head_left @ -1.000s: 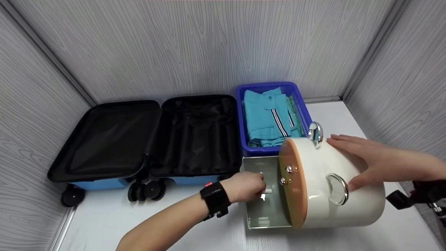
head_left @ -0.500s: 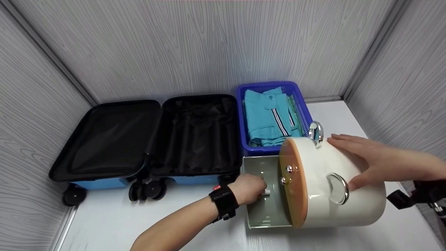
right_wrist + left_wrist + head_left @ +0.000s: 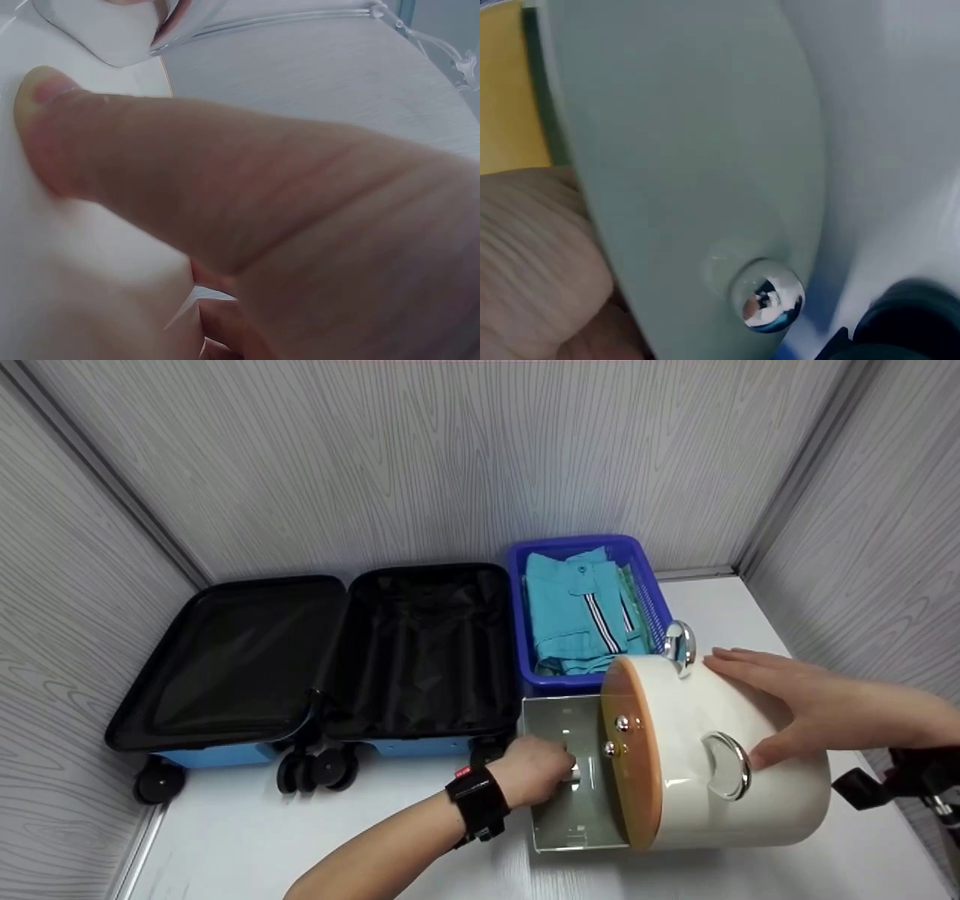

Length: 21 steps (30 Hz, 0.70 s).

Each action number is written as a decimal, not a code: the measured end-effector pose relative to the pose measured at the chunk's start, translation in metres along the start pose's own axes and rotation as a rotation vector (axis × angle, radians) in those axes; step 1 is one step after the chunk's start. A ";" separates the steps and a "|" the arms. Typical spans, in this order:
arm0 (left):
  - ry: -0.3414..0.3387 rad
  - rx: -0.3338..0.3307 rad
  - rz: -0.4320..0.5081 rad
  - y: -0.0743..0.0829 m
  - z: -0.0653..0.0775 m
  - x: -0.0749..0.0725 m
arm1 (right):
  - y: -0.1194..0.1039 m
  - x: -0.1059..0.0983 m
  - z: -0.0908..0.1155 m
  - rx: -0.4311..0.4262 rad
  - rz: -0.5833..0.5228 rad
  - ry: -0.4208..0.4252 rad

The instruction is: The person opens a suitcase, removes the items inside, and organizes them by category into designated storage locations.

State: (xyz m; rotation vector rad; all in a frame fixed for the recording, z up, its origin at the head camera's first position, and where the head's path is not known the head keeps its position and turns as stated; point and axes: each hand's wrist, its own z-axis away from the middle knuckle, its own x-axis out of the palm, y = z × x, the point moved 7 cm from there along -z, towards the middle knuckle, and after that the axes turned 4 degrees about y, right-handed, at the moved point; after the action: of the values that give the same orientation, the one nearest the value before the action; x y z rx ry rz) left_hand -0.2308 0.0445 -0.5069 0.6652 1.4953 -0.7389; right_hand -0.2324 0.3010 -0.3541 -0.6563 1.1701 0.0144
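Note:
A cream, rounded storage box (image 3: 757, 810) with chrome handles (image 3: 727, 766) and a translucent orange front edge stands at the right, its clear drawer (image 3: 589, 825) pulled out to the left. My left hand (image 3: 536, 769) reaches over the drawer front, with fingers bent down inside. A small white spot shows at the fingertips; I cannot tell whether it is an object or a reflection. In the left wrist view, the drawer's pale front panel (image 3: 690, 150) and its chrome knob (image 3: 769, 296) hide the fingers. My right hand (image 3: 802, 705) rests on the box, thumb and fingers spread.
An opened suitcase (image 3: 420, 660) with black lining and a blue shell lies at the left. Behind the box, a blue basket (image 3: 525, 607) holds folded turquoise clothing (image 3: 570, 622). Grey wood-grain walls (image 3: 360, 472) enclose the white table (image 3: 247, 832).
Over the last second my left hand has shifted slightly right, deeper into the drawer. My right hand and the box have stayed put.

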 end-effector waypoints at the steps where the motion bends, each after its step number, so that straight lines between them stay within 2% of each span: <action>1: 0.026 0.000 0.028 0.000 0.002 -0.004 | 0.000 0.000 0.000 0.004 0.002 -0.002; 5: 0.117 -0.056 0.140 -0.007 0.013 -0.027 | 0.001 -0.001 0.001 0.001 -0.001 0.003; 8: 0.175 -0.136 0.216 -0.018 0.030 -0.041 | 0.000 -0.001 0.001 -0.003 -0.008 0.008; 10: 0.210 -0.199 0.271 -0.027 0.045 -0.044 | 0.000 -0.001 0.001 -0.001 -0.007 0.009; 13: 0.243 -0.286 0.338 -0.039 0.066 -0.040 | 0.001 -0.001 0.001 0.004 0.010 0.007; 15: 0.242 -0.332 0.367 -0.044 0.076 -0.032 | 0.002 -0.002 0.001 0.005 0.017 0.010; 18: 0.210 -0.363 0.397 -0.047 0.082 -0.017 | 0.003 -0.003 0.001 -0.001 0.018 0.014; 21: 0.186 -0.367 0.419 -0.047 0.080 -0.004 | 0.004 -0.003 0.002 -0.009 0.020 0.017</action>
State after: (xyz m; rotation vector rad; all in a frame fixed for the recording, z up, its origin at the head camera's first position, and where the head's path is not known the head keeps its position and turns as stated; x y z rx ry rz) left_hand -0.2172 -0.0477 -0.5016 0.7443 1.5385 -0.0790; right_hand -0.2333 0.3061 -0.3526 -0.6543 1.1936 0.0308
